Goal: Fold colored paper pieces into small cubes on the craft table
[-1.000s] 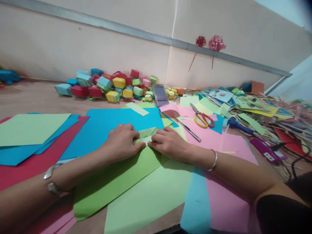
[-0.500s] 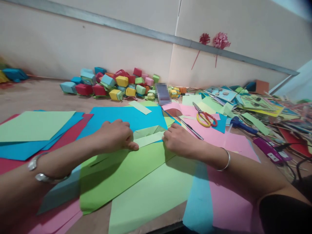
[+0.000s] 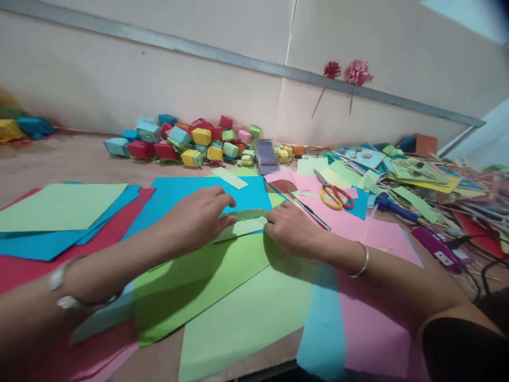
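A folded pale green paper strip (image 3: 244, 228) lies over the blue and green sheets in front of me, one long flap standing up along its far side. My right hand (image 3: 289, 227) is closed on the strip's right end, the fingertips curled out of sight. At the left end hovers my left hand (image 3: 204, 215), thumb and fingers parted, its thumb close to the paper. Under the strip are a blue sheet (image 3: 175, 193) and a bright green sheet (image 3: 175, 294). A pen (image 3: 310, 210) rests just beyond my right hand.
Scissors (image 3: 334, 196), a blue glue gun (image 3: 395, 208) and a purple power strip (image 3: 433, 246) lie to the right. Small coloured paper boxes (image 3: 178, 137) are heaped by the wall near a blurred-out phone-like object (image 3: 266, 156). Stacked coloured sheets (image 3: 63, 207) lie left.
My left hand has loosened from the strip, its fingers lifting and spreading from the thumb. My right hand stays at the strip's right end. The view has shifted slightly.
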### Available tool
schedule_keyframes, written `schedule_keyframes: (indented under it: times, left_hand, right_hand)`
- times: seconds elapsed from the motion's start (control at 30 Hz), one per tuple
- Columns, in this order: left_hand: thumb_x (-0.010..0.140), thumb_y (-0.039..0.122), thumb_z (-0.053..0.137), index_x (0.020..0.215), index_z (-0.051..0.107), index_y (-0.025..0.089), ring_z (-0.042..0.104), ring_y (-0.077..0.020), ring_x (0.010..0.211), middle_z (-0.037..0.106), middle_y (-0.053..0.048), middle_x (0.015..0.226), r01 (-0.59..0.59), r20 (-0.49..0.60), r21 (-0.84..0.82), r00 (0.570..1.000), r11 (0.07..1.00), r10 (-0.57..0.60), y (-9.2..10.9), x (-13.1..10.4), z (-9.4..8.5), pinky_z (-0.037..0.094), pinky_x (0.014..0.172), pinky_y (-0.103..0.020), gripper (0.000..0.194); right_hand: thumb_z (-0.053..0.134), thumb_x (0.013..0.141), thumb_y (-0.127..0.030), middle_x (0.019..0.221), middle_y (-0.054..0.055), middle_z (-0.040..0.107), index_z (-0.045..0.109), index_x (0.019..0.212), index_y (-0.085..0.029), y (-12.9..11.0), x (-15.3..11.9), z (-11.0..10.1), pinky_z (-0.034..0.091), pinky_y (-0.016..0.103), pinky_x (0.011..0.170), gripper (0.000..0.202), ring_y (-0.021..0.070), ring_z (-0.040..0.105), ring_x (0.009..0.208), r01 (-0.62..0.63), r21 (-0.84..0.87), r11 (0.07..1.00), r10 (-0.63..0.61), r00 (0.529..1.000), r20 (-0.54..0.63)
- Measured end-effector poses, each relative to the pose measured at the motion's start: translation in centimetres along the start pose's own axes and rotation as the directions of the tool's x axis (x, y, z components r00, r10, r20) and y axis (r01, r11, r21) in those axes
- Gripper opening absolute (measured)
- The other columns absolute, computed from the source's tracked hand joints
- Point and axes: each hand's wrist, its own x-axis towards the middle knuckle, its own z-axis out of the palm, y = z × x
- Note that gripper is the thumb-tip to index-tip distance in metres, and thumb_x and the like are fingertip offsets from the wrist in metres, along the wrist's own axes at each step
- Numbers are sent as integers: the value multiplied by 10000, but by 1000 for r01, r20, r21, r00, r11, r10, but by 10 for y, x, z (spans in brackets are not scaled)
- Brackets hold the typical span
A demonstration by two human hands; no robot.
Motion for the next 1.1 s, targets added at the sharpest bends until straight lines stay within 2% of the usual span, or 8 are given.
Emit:
schedule_keyframes:
  times: [0.13,0.27,0.4,0.5,0.63,0.73,0.93,1.1]
  left_hand:
    - [872,238,447,922,739,227,669,-263,861,758,-82,953,113,50,-45,993,993,-111,11,5,17,421,665,-327,297]
    - [874,240,472,910,751,204,655,-259,857,751,-88,898,46,-93,-129,994,991,-59,12,4,27,417,678,-330,284]
    - [887,244,489,851,744,194,627,-256,821,736,-91,854,-49,-223,-165,975,985,11,11,0,32,404,683,-345,263]
    - [869,229,505,814,732,197,623,-240,815,725,-83,848,-115,-280,-247,959,962,42,11,-1,35,420,705,-343,236]
    - [807,289,589,763,716,199,640,-212,814,716,-55,837,-124,-217,-467,976,875,22,11,1,37,467,738,-318,161]
    - [758,322,633,715,701,202,628,-187,736,700,-31,773,-69,-136,-548,991,834,-7,12,2,38,465,689,-294,144]
    - [755,339,600,710,672,198,588,-170,673,666,-16,710,-33,-100,-567,995,823,-29,13,2,37,436,633,-276,164]
    - [750,344,581,714,662,196,581,-170,665,659,-16,702,-39,-97,-560,995,827,-19,12,3,39,426,626,-277,172]
  right_hand:
    - [554,938,-147,950,105,657,667,929,-129,-1,5,19,218,338,656,115,209,473,815,-112,42,993,119,960,-254]
    - [604,956,-286,913,80,660,671,963,-148,3,6,30,247,343,689,154,220,472,853,-99,62,993,115,920,-375]
    - [663,901,-277,812,48,630,660,810,-175,2,2,30,229,342,670,137,198,438,785,-9,75,997,41,899,-436]
    - [653,873,-237,803,38,622,641,754,-180,-1,-1,30,209,339,654,132,182,422,767,101,123,987,-36,896,-442]
    - [613,855,-190,736,31,605,639,711,-185,-4,-4,30,174,345,637,147,178,396,729,184,133,974,-113,900,-421]
    - [651,861,-258,730,37,611,634,703,-174,-6,-6,26,187,342,650,180,179,404,730,164,135,977,-98,910,-403]
    - [700,843,-585,788,71,636,697,901,-140,-9,-6,22,202,332,672,449,207,444,779,17,123,992,29,931,-363]
    - [638,886,-618,752,61,619,732,858,-162,-9,-4,29,174,336,658,467,200,443,765,-1,98,995,30,956,-293]
